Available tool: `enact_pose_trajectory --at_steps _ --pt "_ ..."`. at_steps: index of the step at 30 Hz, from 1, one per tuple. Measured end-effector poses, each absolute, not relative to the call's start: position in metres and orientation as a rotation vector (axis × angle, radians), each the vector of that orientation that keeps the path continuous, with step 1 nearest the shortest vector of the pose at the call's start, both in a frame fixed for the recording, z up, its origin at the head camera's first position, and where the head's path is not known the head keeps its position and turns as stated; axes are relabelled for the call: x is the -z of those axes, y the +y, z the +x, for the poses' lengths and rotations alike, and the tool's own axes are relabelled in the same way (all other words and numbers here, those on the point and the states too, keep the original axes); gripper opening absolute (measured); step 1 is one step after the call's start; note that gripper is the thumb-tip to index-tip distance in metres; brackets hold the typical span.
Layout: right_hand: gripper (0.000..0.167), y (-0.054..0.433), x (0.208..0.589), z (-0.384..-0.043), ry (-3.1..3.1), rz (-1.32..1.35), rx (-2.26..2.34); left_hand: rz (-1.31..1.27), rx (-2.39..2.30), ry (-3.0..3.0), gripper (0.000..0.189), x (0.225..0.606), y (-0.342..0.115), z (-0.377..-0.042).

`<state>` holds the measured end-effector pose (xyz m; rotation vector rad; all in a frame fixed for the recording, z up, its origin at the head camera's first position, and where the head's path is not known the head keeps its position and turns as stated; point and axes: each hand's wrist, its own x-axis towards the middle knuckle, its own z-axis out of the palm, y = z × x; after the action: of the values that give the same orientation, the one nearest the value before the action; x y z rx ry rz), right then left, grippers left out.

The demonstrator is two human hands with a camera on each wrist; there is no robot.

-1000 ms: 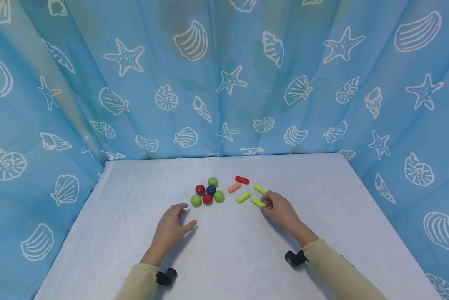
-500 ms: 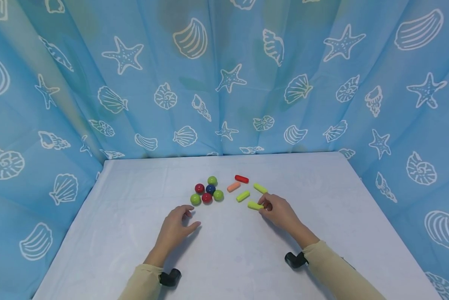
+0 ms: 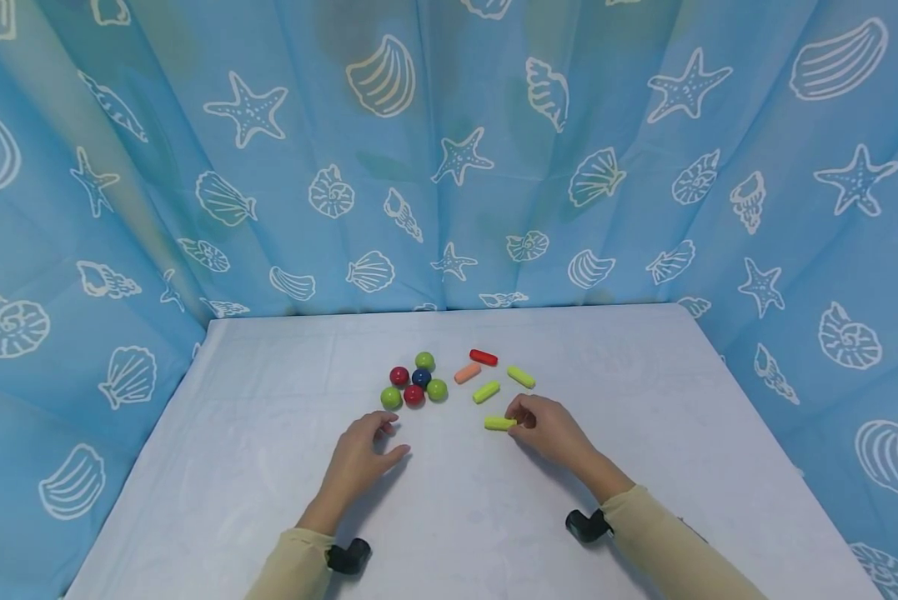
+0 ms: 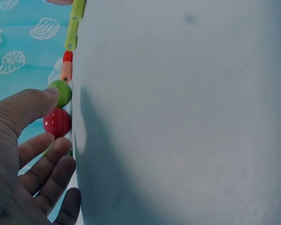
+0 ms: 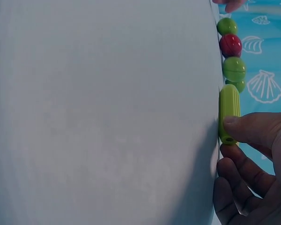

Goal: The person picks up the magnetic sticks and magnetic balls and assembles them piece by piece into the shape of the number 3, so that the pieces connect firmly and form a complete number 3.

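My right hand pinches a yellow-green ridged cylinder bead by its right end, low at the white tabletop. In the right wrist view the thumb lies on the bead's side and a hole shows in its near end. Two more yellow-green cylinder beads lie just beyond, with an orange cylinder bead and a red cylinder bead farther back. My left hand holds nothing; its thumb and fingers are spread apart, just in front of a green ball and a red ball.
Behind those two balls sit a dark blue ball, another red ball and two more green balls. A white cloth covers the table. A blue shell-print curtain hangs behind the table and at both sides.
My right hand has drawn the yellow-green cylinder bead left and toward me, away from the other cylinder beads, turning it level. My left hand has shifted slightly right.
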<state>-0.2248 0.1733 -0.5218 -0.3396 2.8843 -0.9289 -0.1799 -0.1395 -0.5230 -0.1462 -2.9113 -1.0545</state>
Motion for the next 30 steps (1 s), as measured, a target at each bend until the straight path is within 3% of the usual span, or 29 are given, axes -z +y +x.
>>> enact_pose_trajectory --at_steps 30 --pt "0.019 0.147 0.521 -0.210 2.819 -0.406 0.930 -0.234 1.110 -2.905 0.047 0.529 -0.116 -0.176"
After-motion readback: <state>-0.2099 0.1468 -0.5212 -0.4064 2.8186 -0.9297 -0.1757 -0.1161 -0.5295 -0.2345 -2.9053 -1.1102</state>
